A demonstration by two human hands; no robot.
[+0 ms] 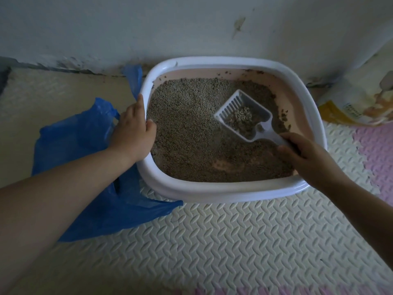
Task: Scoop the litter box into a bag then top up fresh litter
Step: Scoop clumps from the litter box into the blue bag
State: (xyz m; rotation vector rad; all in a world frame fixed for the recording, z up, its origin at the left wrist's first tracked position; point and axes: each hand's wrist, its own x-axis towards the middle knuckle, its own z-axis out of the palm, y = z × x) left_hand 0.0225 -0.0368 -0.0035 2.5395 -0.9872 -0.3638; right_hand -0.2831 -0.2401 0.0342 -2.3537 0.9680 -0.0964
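1. The left hand [133, 133] grips the left rim of the litter box [229, 193], fingers curled over its edge.
2. The right hand [306, 158] clasps the handle of the scoop [244, 114], which holds clumps above the litter.
3. The blue bag [85, 145] lies on the floor mat, touching the box's left side.

There is one litter box [223, 191] at centre; one scoop [228, 108] inside it toward two o'clock; one blue bag [80, 141] at nine o'clock of the box; one yellow-and-white sack [350, 103] at three o'clock; two hands, a left hand [133, 133] at nine o'clock, a right hand [306, 158] at four o'clock.
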